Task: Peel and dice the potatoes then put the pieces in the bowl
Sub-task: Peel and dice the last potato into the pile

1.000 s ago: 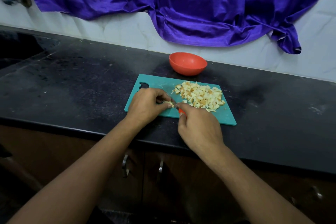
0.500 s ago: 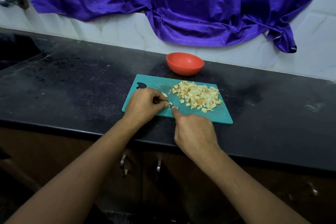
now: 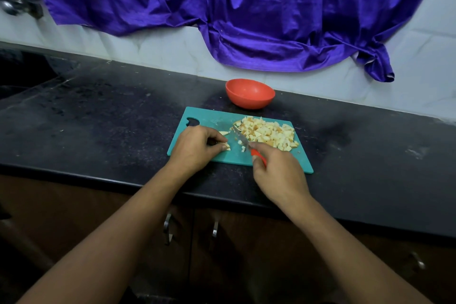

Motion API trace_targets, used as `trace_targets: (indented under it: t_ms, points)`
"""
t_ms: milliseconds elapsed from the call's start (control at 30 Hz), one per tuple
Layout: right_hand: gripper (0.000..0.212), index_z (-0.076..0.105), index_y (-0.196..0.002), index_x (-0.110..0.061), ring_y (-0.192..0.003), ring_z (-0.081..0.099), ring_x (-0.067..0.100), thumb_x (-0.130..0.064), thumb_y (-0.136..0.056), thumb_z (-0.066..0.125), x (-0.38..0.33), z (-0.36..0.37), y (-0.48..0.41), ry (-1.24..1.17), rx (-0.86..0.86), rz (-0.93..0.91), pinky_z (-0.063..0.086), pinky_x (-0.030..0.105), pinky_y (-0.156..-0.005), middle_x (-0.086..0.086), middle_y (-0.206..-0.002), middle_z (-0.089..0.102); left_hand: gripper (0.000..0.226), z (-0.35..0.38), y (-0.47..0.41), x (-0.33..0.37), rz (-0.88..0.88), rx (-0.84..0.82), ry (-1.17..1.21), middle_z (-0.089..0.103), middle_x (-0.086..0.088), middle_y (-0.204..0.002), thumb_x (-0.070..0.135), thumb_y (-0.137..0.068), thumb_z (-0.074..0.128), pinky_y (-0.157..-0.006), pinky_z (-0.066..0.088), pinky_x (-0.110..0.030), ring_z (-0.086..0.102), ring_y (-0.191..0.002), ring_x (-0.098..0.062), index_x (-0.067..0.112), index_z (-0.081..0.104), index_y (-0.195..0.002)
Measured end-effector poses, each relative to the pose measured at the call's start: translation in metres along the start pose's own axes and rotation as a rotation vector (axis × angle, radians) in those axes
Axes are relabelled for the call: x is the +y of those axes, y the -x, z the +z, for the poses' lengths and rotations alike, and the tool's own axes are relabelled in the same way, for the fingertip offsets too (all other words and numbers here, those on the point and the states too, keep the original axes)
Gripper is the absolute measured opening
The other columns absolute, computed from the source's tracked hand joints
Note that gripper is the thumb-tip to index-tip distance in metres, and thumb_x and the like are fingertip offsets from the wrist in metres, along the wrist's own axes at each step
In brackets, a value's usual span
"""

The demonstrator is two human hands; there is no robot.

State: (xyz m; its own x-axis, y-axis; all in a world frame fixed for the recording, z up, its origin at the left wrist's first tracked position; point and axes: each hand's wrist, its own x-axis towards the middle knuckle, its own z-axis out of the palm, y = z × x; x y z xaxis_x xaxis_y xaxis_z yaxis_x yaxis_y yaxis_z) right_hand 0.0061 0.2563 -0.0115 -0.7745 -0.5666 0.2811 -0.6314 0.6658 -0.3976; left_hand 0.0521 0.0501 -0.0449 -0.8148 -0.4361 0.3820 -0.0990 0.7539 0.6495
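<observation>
- A person stands at a black counter (image 3: 98, 118). Both bare arms reach forward to a teal board (image 3: 204, 118), which lies near the counter's front edge.
- The left hand (image 3: 195, 148) rests on the left part of the board. Its fingers are curled, and the thumb and fingertips pinch a small pale potato piece (image 3: 226, 147) down on the board.
- One loose bit (image 3: 224, 133) of potato lies just behind these fingers, apart from the pile.
- The right hand (image 3: 278, 173) grips the knife (image 3: 240, 137) with its fingers closed round the red handle.
- The blade points away from the person and a little to the left. It lies between the left fingers and the pile, with its tip near the pile's left edge.
- A few small cubes lie just beside the blade. I cannot tell if the edge touches the board.
- The pile (image 3: 269, 133) of diced potato covers the right half of the board. It is pale yellow, with some brownish sides.
- The red bowl (image 3: 249, 94) stands upright on the counter just behind the board, near the wall. All the potato I can see is on the board.
- A purple cloth (image 3: 222, 7) hangs over the white tiled wall behind the counter.
- Below the counter there are brown cabinet doors with two metal handles (image 3: 167, 227).
</observation>
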Motion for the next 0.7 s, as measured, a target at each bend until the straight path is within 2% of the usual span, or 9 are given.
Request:
trace_targets:
  t_ms: [233,367,500,567,700]
  points:
    - [0.044,0.047,-0.149,-0.038,-0.089,0.06,0.014,-0.033,-0.105,0.049,-0.02,0.003,0.004,0.023,-0.041,-0.062,0.043,0.032,-0.069,-0.004,-0.105,0.069,0.017,0.0,0.001,0.001,-0.018,0.006,0.069,0.072,0.015,-0.081,0.023,-0.079,0.088,-0.081,0.058,-0.024,0.067,-0.079,0.003,0.028,0.075,-0.09]
    - [0.041,0.051,-0.146,-0.039,-0.088,0.06,0.014,-0.034,-0.105,0.048,-0.025,0.007,0.002,0.046,-0.046,-0.073,0.048,0.034,-0.069,-0.005,-0.1,0.068,0.014,-0.003,0.002,0.003,-0.008,0.004,0.066,0.07,0.024,-0.078,0.025,-0.08,0.088,-0.077,0.052,-0.016,0.066,-0.08,0.007,0.031,0.076,-0.085]
    - [0.044,0.052,-0.148,-0.037,-0.095,0.062,0.016,-0.033,-0.105,0.048,-0.029,0.009,0.003,0.081,-0.041,-0.093,0.054,0.036,-0.077,-0.003,-0.107,0.07,0.009,-0.003,0.002,0.003,-0.02,0.016,0.047,0.068,0.028,-0.078,0.026,-0.082,0.086,-0.078,0.043,-0.008,0.064,-0.086,0.009,0.031,0.08,-0.088]
    - [0.045,0.05,-0.15,-0.036,-0.096,0.063,0.017,-0.033,-0.105,0.047,-0.03,0.01,0.004,0.104,-0.041,-0.101,0.056,0.038,-0.079,-0.002,-0.107,0.07,0.01,-0.003,0.001,0.003,-0.024,0.016,0.052,0.07,0.026,-0.081,0.024,-0.082,0.086,-0.082,0.046,-0.009,0.066,-0.089,0.007,0.03,0.081,-0.088]
    - [0.049,0.041,-0.156,-0.031,-0.09,0.063,0.019,-0.031,-0.106,0.044,-0.029,0.013,0.009,0.215,-0.085,-0.137,0.052,0.037,-0.073,0.0,-0.099,0.068,0.01,-0.003,0.001,0.001,-0.013,0.012,0.052,0.075,0.019,-0.085,0.023,-0.081,0.086,-0.088,0.055,-0.024,0.068,-0.088,0.002,0.029,0.08,-0.085]
